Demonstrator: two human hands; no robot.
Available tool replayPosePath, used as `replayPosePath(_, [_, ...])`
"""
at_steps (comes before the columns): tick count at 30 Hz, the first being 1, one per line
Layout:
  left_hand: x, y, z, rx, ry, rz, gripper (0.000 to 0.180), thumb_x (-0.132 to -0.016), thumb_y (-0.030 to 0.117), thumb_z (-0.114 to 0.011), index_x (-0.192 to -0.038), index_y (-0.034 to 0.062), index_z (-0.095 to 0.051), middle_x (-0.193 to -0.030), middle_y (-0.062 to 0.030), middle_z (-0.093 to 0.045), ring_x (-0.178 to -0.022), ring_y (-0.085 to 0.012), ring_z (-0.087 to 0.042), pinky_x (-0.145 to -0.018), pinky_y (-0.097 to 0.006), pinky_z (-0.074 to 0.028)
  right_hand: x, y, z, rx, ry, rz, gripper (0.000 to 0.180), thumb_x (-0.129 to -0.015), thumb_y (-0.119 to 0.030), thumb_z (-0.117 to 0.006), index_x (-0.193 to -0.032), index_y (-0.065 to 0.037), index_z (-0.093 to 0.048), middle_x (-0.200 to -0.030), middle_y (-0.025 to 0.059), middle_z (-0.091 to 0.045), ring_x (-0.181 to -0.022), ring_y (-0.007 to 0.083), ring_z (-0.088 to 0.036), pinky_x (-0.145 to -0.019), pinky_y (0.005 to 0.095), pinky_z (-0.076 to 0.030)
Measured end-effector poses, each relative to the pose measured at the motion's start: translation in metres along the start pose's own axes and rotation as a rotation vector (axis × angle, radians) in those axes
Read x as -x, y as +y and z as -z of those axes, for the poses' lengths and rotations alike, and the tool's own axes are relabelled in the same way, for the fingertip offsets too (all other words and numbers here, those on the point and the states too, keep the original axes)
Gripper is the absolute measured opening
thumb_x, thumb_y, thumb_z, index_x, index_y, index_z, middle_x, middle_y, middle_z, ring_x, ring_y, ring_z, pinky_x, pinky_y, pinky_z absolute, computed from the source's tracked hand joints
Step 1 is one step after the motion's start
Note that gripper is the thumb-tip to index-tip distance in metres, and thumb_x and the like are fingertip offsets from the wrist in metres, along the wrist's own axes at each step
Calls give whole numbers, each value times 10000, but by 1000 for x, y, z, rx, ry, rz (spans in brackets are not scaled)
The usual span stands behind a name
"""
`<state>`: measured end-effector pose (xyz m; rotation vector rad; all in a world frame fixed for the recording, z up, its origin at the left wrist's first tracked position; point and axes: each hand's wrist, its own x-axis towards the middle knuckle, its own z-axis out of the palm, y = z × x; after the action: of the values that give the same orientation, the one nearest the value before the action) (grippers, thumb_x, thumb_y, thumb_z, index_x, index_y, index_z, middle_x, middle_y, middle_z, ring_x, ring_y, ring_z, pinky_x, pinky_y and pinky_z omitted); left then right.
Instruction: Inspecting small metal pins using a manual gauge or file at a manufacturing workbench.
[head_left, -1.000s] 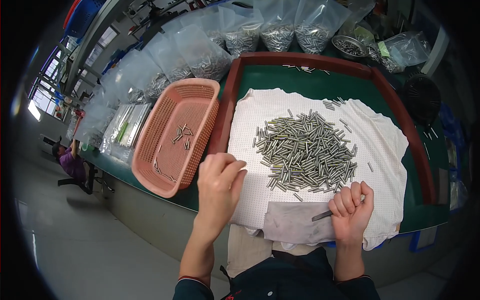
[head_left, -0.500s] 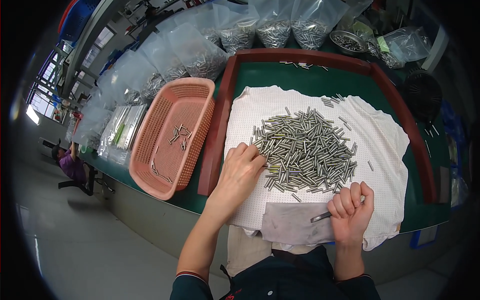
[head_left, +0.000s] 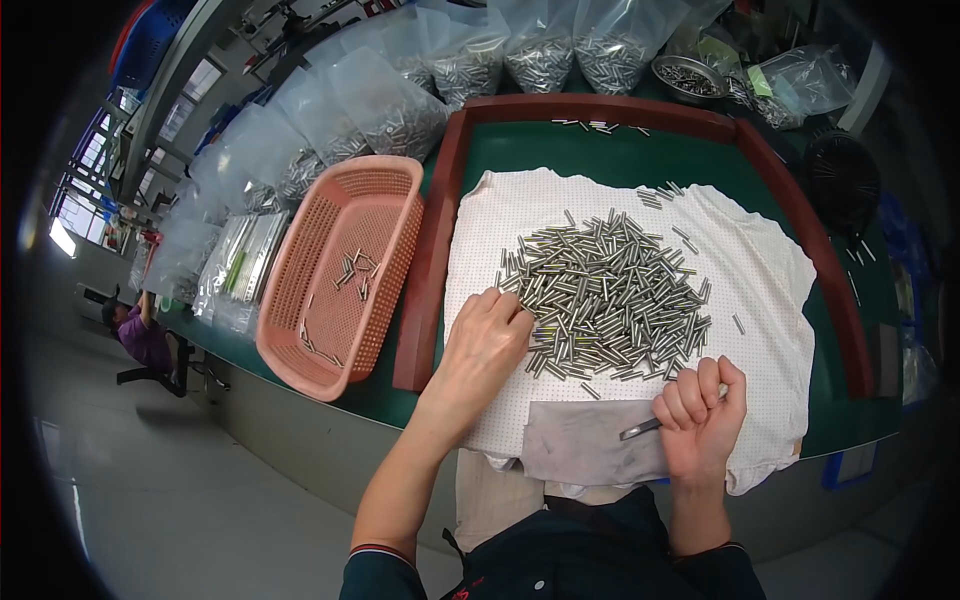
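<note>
A heap of short metal pins (head_left: 610, 295) lies on a white dotted cloth (head_left: 760, 270) inside a red-framed green tray (head_left: 440, 230). My left hand (head_left: 487, 340) rests palm down at the heap's left edge, fingertips among the pins; whether it pinches any is hidden. My right hand (head_left: 700, 415) is fisted near the cloth's front edge, gripping a thin metal tool (head_left: 640, 430) whose tip points left over a grey patch (head_left: 585, 452). A pink plastic basket (head_left: 300, 330) to the left holds several pins.
Clear bags of metal parts (head_left: 470, 60) line the back and left of the green table, with a metal bowl (head_left: 690, 78) at the back right. A black round object (head_left: 842, 175) sits right of the tray. A person in purple (head_left: 140, 335) sits far left.
My left hand has moved right from beside the basket onto the cloth and reached the left edge of the pin heap. My right hand has stayed put with the tool.
</note>
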<state>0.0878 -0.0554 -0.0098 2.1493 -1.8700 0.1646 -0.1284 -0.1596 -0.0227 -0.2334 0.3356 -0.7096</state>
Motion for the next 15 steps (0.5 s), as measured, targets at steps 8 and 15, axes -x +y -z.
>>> replayPosePath(8, [13, 13, 2, 399, 267, 93, 160, -689, -35, -593, -834, 14, -547, -852, -91, -574, -771, -243, -540, -702, -316, -410, 2, 1, -1, -9, 12, 14, 389, -909, -270, -269, -546, -130, -290, -439, -15, -245, -379, 95, -184, -391, 245, -207])
replayPosePath(15, [34, 15, -10, 861, 268, 346, 84, -799, -31, -508, -880, -21, -528, -877, -91, -572, -844, -152, -535, -777, -266, -418, 2, -1, -2, -13, 3, 11, 390, -909, -269, -278, -545, -131, -289, -438, -15, -242, -374, 93, -179, -380, 243, -200])
